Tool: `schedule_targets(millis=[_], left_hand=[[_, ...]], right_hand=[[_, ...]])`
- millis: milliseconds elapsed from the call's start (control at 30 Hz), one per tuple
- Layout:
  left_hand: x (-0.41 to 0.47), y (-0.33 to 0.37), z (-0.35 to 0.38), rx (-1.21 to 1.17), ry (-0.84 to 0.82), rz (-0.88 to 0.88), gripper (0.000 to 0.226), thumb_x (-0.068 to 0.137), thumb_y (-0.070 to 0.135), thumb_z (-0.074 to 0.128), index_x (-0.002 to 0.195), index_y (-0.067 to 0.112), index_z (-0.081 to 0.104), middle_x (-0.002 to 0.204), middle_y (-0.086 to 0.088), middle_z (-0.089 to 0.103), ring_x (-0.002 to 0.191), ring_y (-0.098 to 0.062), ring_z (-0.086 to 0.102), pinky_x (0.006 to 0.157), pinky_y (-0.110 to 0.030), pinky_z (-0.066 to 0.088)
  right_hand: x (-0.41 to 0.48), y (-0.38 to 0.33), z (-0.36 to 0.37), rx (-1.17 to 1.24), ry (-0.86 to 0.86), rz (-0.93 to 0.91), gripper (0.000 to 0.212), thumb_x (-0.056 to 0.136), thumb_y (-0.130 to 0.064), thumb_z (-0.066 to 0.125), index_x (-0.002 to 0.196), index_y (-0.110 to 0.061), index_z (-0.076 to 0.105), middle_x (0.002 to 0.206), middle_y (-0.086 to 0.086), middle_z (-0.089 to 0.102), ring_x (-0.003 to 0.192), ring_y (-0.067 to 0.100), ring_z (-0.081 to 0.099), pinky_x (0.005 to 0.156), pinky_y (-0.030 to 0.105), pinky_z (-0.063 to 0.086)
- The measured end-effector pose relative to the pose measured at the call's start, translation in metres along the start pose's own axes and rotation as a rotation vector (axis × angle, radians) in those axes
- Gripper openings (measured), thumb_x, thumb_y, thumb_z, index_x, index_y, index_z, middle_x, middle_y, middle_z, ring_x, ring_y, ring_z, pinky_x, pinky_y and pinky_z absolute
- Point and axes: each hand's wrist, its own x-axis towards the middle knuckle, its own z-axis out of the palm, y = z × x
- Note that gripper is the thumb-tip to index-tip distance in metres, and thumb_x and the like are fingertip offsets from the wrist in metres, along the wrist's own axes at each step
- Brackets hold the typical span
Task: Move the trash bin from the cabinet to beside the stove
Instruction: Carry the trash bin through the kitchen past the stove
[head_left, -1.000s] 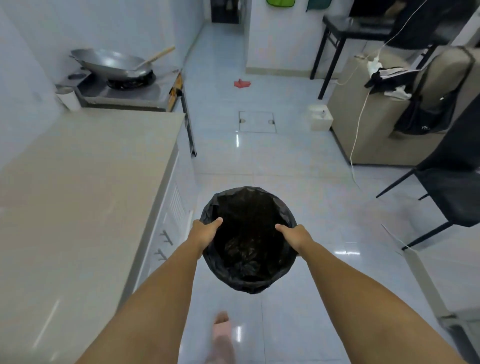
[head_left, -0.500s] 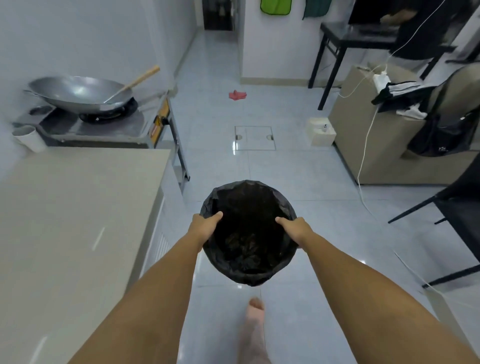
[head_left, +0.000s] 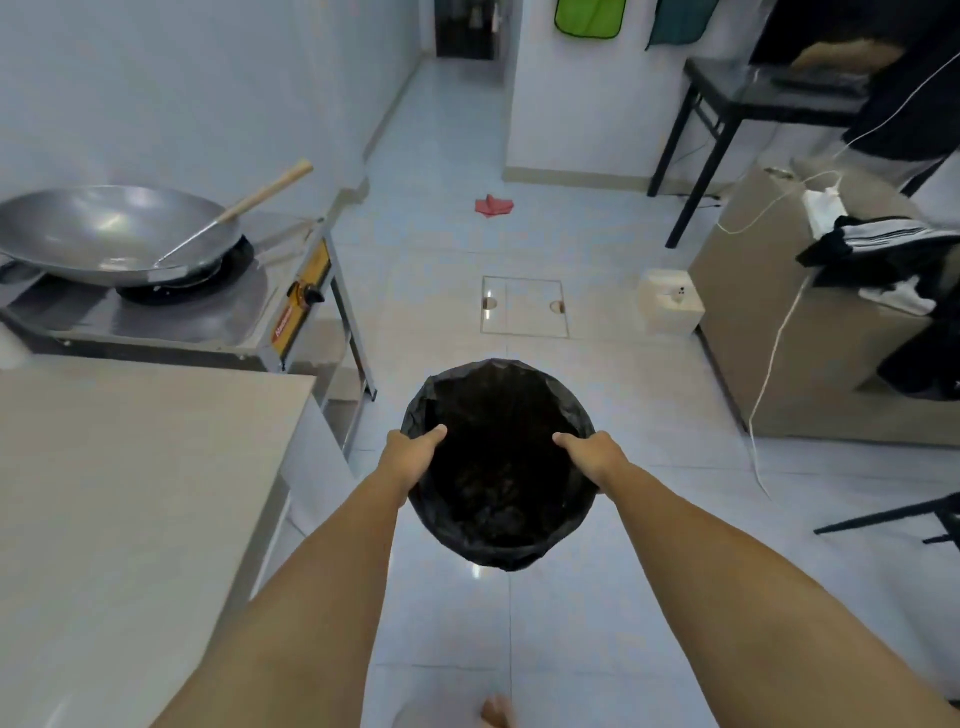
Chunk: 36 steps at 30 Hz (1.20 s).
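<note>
The round trash bin (head_left: 498, 410), lined with a black bag, hangs in the air above the white tiled floor in front of me. My left hand (head_left: 410, 454) grips its left rim with the thumb inside. On the opposite rim my right hand (head_left: 592, 454) holds it the same way. The steel stove (head_left: 208, 317) stands ahead on the left on metal legs, with a big wok (head_left: 104, 234) and a wooden-handled ladle on its burner. The bin is to the right of the stove's front corner and nearer to me.
A beige counter (head_left: 130, 493) fills the left side, up against the stove. A floor hatch (head_left: 524, 306), a red scrap (head_left: 493, 205) and a small white box (head_left: 670, 309) lie ahead. A beige sofa (head_left: 831, 332) with clothes and a white cable, a black table and a chair leg are on the right.
I have walked forward with the bin held in both hands. The stove and wok have come closer and lower on the left, and the counter's end is now beside me.
</note>
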Motion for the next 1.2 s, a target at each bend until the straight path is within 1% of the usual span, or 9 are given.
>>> schedule_targets(millis=[67, 167, 233, 400, 600, 833, 1033, 1133, 1200], left_hand=[[0.021, 0.019, 0.001, -0.010, 0.010, 0.003, 0.105, 0.076, 0.063, 0.072, 0.157, 0.006, 0.040, 0.153, -0.016, 0.053, 0.134, -0.040, 0.056, 0.107, -0.047, 0.049], [0.069, 0.043, -0.001, -0.008, 0.021, 0.004, 0.125, 0.049, 0.074, 0.070, 0.153, 0.009, 0.046, 0.148, -0.015, 0.059, 0.128, -0.038, 0.061, 0.106, -0.049, 0.051], [0.115, 0.055, -0.003, -0.017, 0.008, -0.002, 0.127, 0.044, 0.074, 0.070, 0.153, 0.011, 0.047, 0.147, -0.014, 0.060, 0.128, -0.037, 0.062, 0.106, -0.049, 0.052], [0.174, 0.126, -0.002, -0.010, 0.016, -0.002, 0.096, 0.078, 0.056, 0.074, 0.152, 0.004, 0.045, 0.148, -0.019, 0.057, 0.129, -0.040, 0.060, 0.106, -0.049, 0.051], [0.252, 0.209, 0.000, 0.016, 0.016, 0.045, 0.085, 0.093, 0.046, 0.068, 0.156, 0.000, 0.033, 0.154, -0.020, 0.049, 0.136, -0.040, 0.053, 0.107, -0.045, 0.047], [0.351, 0.290, -0.002, 0.023, -0.015, 0.035, 0.095, 0.084, 0.053, 0.071, 0.157, 0.003, 0.037, 0.153, -0.019, 0.052, 0.133, -0.042, 0.056, 0.109, -0.052, 0.049], [0.436, 0.346, 0.007, -0.023, 0.036, 0.018, 0.098, 0.081, 0.055, 0.073, 0.156, 0.002, 0.037, 0.151, -0.018, 0.053, 0.132, -0.041, 0.057, 0.105, -0.047, 0.050], [0.480, 0.375, 0.015, -0.053, 0.059, -0.010, 0.095, 0.085, 0.051, 0.072, 0.157, 0.001, 0.034, 0.151, -0.020, 0.052, 0.132, -0.041, 0.057, 0.108, -0.050, 0.049], [0.503, 0.397, 0.019, -0.075, 0.057, -0.032, 0.100, 0.079, 0.054, 0.073, 0.157, 0.002, 0.037, 0.152, -0.019, 0.053, 0.131, -0.041, 0.058, 0.108, -0.052, 0.050]], right_hand=[[0.023, -0.017, -0.004, -0.002, 0.007, -0.005, 0.075, 0.088, -0.050, 0.061, 0.143, -0.002, 0.041, 0.141, 0.020, 0.053, 0.122, 0.040, 0.056, 0.099, 0.047, 0.051], [0.060, -0.050, -0.007, -0.017, -0.006, -0.010, 0.073, 0.089, -0.048, 0.060, 0.142, -0.002, 0.042, 0.141, 0.020, 0.053, 0.122, 0.040, 0.056, 0.098, 0.046, 0.051], [0.086, -0.073, -0.007, -0.017, -0.015, -0.003, 0.073, 0.090, -0.047, 0.060, 0.143, -0.001, 0.041, 0.142, 0.021, 0.052, 0.123, 0.041, 0.056, 0.098, 0.047, 0.051], [0.159, -0.136, -0.009, 0.005, -0.016, 0.036, 0.072, 0.089, -0.045, 0.062, 0.142, -0.001, 0.043, 0.141, 0.021, 0.054, 0.123, 0.041, 0.057, 0.101, 0.049, 0.050], [0.233, -0.217, -0.017, 0.022, 0.017, 0.013, 0.069, 0.091, -0.044, 0.060, 0.144, -0.002, 0.041, 0.142, 0.021, 0.053, 0.123, 0.041, 0.055, 0.101, 0.049, 0.050], [0.318, -0.296, -0.028, 0.013, 0.031, -0.007, 0.066, 0.095, -0.043, 0.057, 0.144, -0.002, 0.040, 0.144, 0.021, 0.051, 0.125, 0.042, 0.055, 0.099, 0.047, 0.050], [0.419, -0.362, -0.038, -0.036, -0.021, 0.000, 0.081, 0.085, -0.050, 0.063, 0.144, 0.001, 0.041, 0.141, 0.021, 0.054, 0.121, 0.042, 0.057, 0.097, 0.048, 0.052], [0.465, -0.400, -0.048, -0.062, -0.031, -0.005, 0.077, 0.087, -0.047, 0.064, 0.142, 0.001, 0.043, 0.140, 0.021, 0.055, 0.120, 0.041, 0.058, 0.095, 0.046, 0.053], [0.496, -0.428, -0.056, -0.081, -0.040, -0.011, 0.075, 0.088, -0.046, 0.064, 0.141, 0.002, 0.045, 0.139, 0.022, 0.055, 0.120, 0.041, 0.058, 0.097, 0.047, 0.052]])
